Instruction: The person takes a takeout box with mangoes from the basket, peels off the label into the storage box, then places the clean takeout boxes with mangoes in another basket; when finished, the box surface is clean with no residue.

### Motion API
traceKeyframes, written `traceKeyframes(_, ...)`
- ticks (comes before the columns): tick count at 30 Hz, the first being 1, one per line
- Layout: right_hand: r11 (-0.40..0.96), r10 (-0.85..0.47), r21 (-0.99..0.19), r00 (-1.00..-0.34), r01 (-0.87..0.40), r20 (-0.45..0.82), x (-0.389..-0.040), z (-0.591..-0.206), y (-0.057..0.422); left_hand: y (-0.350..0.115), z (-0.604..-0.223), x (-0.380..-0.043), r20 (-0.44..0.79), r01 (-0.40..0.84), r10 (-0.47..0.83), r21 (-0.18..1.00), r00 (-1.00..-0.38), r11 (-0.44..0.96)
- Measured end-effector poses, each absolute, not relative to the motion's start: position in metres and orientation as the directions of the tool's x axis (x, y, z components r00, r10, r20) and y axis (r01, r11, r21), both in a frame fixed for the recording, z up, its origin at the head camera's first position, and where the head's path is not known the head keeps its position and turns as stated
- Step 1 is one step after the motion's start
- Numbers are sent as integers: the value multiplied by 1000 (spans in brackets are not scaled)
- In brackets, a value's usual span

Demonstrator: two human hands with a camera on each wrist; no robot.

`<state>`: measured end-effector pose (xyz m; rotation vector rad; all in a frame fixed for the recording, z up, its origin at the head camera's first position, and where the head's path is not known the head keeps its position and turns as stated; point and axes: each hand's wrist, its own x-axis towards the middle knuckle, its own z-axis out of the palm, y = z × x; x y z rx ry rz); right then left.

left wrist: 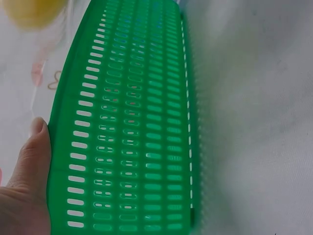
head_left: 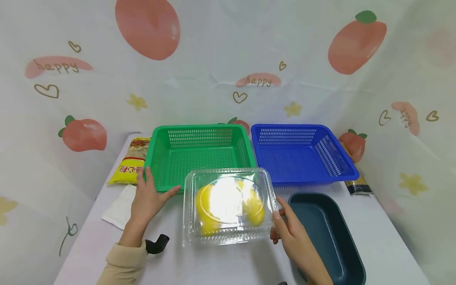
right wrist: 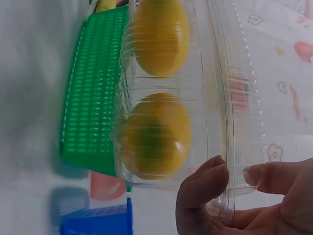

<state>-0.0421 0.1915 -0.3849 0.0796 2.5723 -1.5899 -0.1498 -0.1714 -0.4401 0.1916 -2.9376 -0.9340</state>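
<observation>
My right hand [head_left: 293, 233] pinches the right edge of a clear plastic clamshell box [head_left: 231, 235], thumb and fingers on either side of its rim in the right wrist view. Yellow fruits [right wrist: 156, 137] lie inside the box; one shows a green patch, and glare hides part of them in the head view. The box is held above the table, tilted, before a green basket [head_left: 199, 158]. At that basket's front left corner is my left hand [head_left: 147, 202], fingers spread and fairly straight, thumb along the front rim. The left wrist view shows only its thumb, against the rim.
A blue basket [head_left: 288, 162] stands right of the green one. A dark rectangular tray [head_left: 324, 233] lies near my right arm. Left are a yellow bag [head_left: 130, 164] and a white cloth [head_left: 122, 208]. Another package [head_left: 358, 186] lies behind the blue basket's right side.
</observation>
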Motion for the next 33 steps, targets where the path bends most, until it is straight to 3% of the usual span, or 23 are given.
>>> traceKeyframes(7, 400, 15, -889, -971, 223, -237, -17, -409, 191, -171, -440, -150, -5, -101, -120, 581, -993, 808)
traceKeyframes(15, 373, -1, -912, -982, 174, -187, -13, -444, 187, -169, -437, -155, -11, -91, -104, 587, -995, 804)
traceKeyframes(26, 361, 20, -913, -980, 191, -197, -17, -459, 175, -168, -439, -155, -11, -87, -99, 578, -995, 812)
traceKeyframes(33, 407, 7, -894, -980, 186, -201, -19, -464, 174, -139, -418, -114, 205, 44, -72, 509, -976, 859)
